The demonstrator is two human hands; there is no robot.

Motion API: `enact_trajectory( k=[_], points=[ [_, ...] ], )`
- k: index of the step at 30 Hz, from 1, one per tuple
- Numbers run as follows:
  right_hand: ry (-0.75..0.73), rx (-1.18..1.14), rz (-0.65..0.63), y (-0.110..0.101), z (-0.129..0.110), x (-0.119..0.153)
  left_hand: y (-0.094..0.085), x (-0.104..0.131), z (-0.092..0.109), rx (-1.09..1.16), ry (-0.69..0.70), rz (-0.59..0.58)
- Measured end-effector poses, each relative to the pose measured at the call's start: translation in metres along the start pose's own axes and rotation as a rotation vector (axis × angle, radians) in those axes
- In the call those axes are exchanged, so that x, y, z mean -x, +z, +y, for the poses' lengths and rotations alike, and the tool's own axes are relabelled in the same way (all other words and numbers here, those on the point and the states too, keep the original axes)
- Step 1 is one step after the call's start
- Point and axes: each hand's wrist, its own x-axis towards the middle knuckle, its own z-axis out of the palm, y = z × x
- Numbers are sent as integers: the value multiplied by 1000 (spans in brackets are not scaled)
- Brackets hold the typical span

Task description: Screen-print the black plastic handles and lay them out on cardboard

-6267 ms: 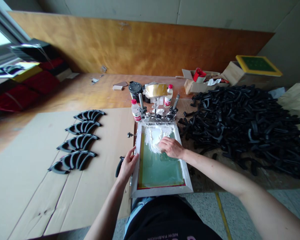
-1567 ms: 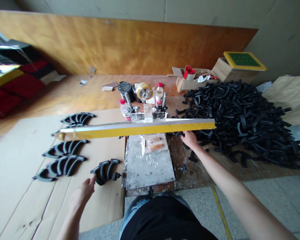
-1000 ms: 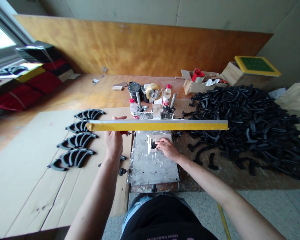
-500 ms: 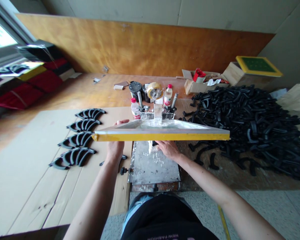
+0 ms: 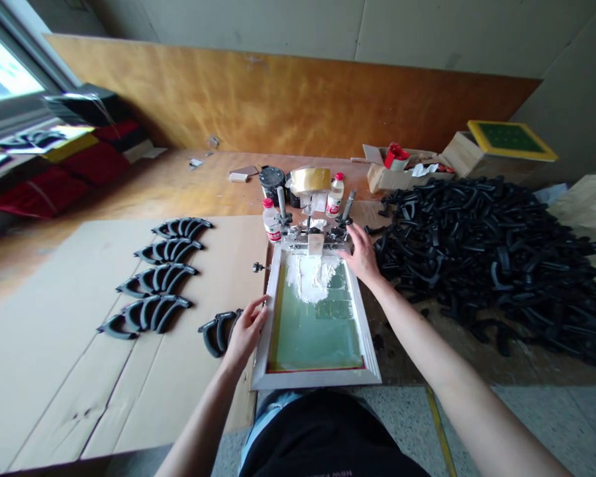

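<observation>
A screen printing frame (image 5: 318, 379) lies lowered over the printing base, its green mesh (image 5: 312, 338) facing up. White ink (image 5: 312, 275) is smeared over the far part of the mesh. My left hand (image 5: 248, 328) is at the frame's left side, fingers and thumb closed on its edge. Over the far right corner of the frame is my right hand (image 5: 361, 255), fingers apart and holding nothing. Just left of it, a pale block-like handle (image 5: 315, 245) stands at the frame's far end, by the metal hinge clamp. Black curved handles (image 5: 218, 331) lie beside my left hand, partly hidden by it.
Rows of black curved pieces (image 5: 161, 275) lie on cardboard (image 5: 69, 344) at left. A large heap of them (image 5: 477, 265) covers the right. Behind the clamp stand two red-capped bottles (image 5: 334, 195), a black tub (image 5: 271, 182) and a tape roll (image 5: 310, 180). An open carton (image 5: 382, 177) is farther back.
The raised screen frame has swung down flat over the base. My left hand came down with its edge. My right hand left the base and moved up to the frame's far right corner.
</observation>
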Motion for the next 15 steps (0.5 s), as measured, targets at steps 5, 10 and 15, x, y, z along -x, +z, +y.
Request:
enact_trajectory(
  k=[5,10,15],
  points=[
    [-262,72,-278,36,-55,-17,6,-15,-31,-41,19,-47],
    [-509,71,-442,31,-53,25,5,-16,-33,-27,-51,-16],
    [-671,-23,-575,5,-47,31,6,-14,-31,-19,-22,6]
  ],
)
